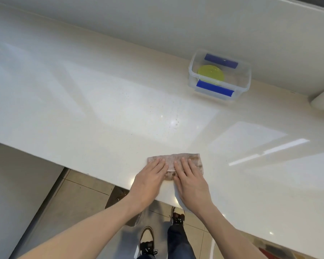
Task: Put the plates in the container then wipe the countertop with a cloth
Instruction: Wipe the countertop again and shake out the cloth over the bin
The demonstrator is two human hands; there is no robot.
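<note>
Our grip is flat and wide: we are pressing the left hand (151, 174) and right hand (189, 176), fingers straight, onto the folded cloth (178, 159) near the front edge of the table (101, 109). The plates (211, 74) are lying in the container (219, 75), well apart at the back. Pulling toward us, we are risking dragging the cloth off the edge; uneven pressure could bunch it and leave specks.

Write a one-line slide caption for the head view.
Both hands press a cloth on the countertop; plates sit in the container.
</note>
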